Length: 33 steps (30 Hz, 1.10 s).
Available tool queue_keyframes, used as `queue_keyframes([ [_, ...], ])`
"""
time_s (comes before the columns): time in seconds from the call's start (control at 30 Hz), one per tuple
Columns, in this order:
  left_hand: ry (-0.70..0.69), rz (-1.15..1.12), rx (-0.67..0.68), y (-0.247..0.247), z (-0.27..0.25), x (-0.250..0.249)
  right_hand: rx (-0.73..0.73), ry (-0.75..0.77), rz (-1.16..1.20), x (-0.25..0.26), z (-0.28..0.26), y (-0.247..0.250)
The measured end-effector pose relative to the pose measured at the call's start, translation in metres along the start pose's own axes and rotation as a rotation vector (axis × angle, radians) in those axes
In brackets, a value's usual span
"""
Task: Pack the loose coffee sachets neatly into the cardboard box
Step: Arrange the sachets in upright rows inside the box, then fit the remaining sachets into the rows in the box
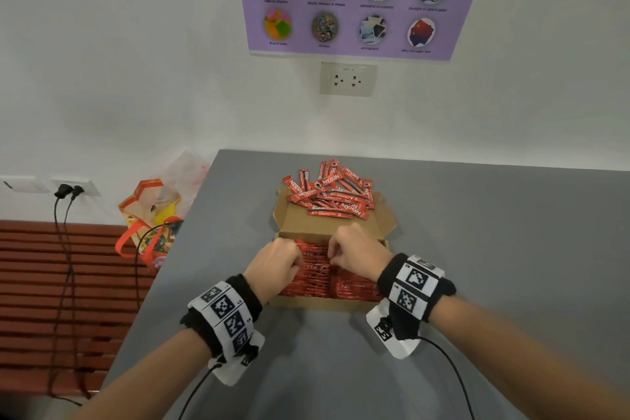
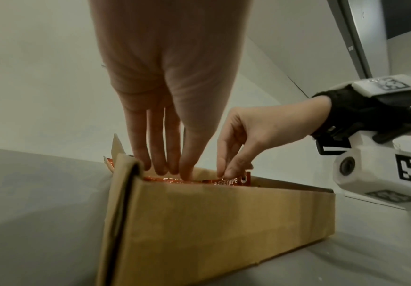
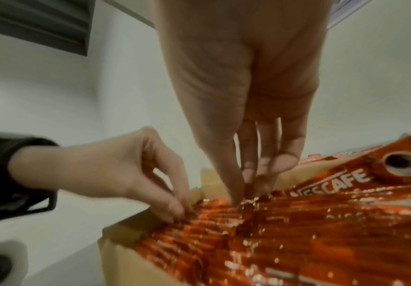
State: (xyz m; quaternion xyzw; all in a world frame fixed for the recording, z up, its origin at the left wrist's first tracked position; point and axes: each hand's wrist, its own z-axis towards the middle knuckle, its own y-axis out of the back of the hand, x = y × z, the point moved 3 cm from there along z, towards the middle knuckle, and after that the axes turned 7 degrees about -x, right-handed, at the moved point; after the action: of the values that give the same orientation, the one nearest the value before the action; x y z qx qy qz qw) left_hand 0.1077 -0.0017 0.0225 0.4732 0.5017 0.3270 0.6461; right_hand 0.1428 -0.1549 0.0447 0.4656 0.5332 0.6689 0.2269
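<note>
Both hands (image 1: 276,262) (fingertips down) in sachets (image 1: 317,278).

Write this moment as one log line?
left hand: fingers in packed sachets | right hand: same | cardboard box: nearly full | loose sachets: piled on flap

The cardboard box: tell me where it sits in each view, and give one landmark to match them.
Head: cardboard box lies low at centre, under both hands, lid flap open behind.
Left wrist: it fills the lower centre, a near corner towards the camera.
Right wrist: only its left wall shows, bottom left, beside the packed sachets.
Shared landmark: the left hand, fingertips in the sachet rows.
</note>
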Motion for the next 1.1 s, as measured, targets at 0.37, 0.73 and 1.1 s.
queue_keyframes([
  [0.37, -0.044, 0.111, 0.194, -0.015, -0.021, -0.015, 0.007, -0.028, -0.079, -0.040, -0.057, -0.003],
  [0.73, -0.057, 0.249, 0.308, -0.032, -0.020, -0.011, -0.043, 0.002, -0.081, -0.033, -0.055, -0.013],
  [1.1, 0.108, -0.035, -0.045, 0.043, 0.057, 0.008, -0.163, -0.100, 0.125, -0.045, 0.002, 0.038],
])
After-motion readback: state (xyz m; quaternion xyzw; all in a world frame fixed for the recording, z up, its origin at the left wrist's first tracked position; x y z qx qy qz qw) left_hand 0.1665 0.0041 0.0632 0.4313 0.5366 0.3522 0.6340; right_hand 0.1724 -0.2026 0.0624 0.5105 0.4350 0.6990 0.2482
